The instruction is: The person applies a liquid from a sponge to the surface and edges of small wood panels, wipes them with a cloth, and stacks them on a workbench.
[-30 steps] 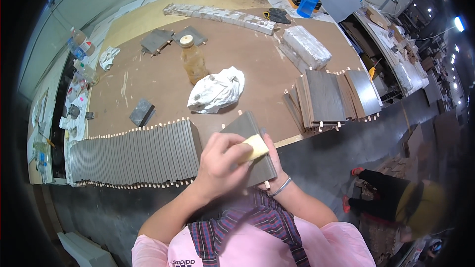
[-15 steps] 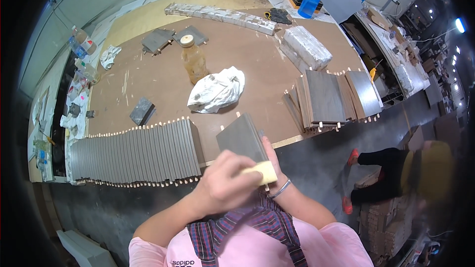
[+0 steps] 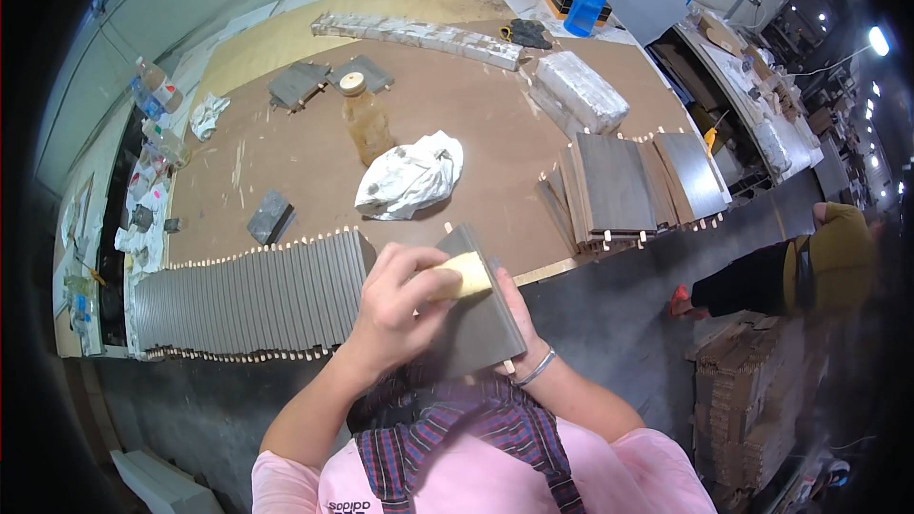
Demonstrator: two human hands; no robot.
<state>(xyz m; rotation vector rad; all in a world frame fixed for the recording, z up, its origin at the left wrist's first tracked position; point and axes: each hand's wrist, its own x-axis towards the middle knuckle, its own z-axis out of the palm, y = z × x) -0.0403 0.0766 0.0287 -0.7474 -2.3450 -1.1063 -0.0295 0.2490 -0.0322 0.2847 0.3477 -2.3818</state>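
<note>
My left hand [image 3: 400, 300] is closed round a pale yellow sponge [image 3: 466, 275], which lies against the face of a grey wooden panel [image 3: 476, 333]. Light dowel pegs stick out from the panel's edges. Gripping that panel along its right side, my right hand [image 3: 519, 324] is partly hidden behind it. The panel is held tilted in front of my body, at the table's near edge. Left of it stands a long row of similar grey panels [image 3: 248, 297] on edge. To the right, another stack of grey panels [image 3: 614, 186] leans together.
Beyond my hands lie a crumpled white cloth [image 3: 411, 176], a jar [image 3: 367, 124] with a pale lid and a dark block [image 3: 271, 217]. A wrapped white block [image 3: 583, 90] and a blue bottle [image 3: 589, 2] stand farther right. Another person [image 3: 762, 276] is on the floor at right.
My left hand and the sponge have moved up the panel's face, away from my body. The panel's face has turned more into view. The other person has shifted position.
</note>
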